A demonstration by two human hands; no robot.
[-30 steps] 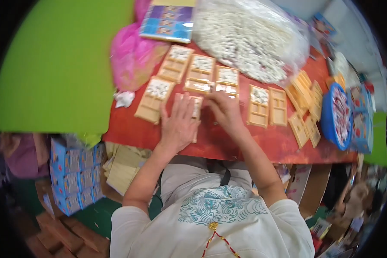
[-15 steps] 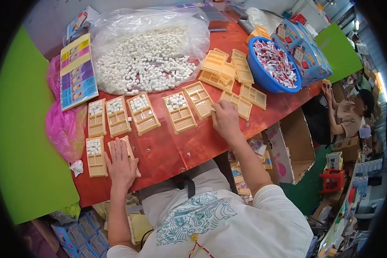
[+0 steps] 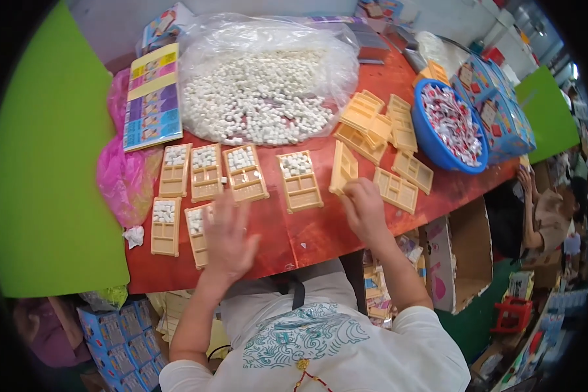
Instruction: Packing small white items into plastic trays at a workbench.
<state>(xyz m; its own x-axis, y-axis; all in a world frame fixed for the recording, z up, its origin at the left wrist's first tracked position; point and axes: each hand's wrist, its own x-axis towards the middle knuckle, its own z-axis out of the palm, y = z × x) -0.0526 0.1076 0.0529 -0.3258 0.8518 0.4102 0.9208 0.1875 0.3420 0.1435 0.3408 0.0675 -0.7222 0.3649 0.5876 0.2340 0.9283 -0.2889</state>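
Note:
My right hand grips the lower corner of a peach plastic compartment tray, which is tilted up and holds no cubes that I can see. My left hand, slightly blurred, is spread over the right edge of a tray with small white cubes in its top compartment. To that tray's left lies another partly filled tray. A row of trays stands farther back, among them one between my hands, each with white cubes in the top section. A single loose cube sits beside the row.
A clear plastic bag full of white cubes spreads across the red table. Right of it are stacked empty trays and a blue basin of small wrapped packets. Printed cards and a pink bag lie left. Another person works at far right.
My left hand has lifted and shifted right, uncovering white cubes in the tray beneath. My right hand has tilted an empty tray up out of the row. The whole view has shifted.

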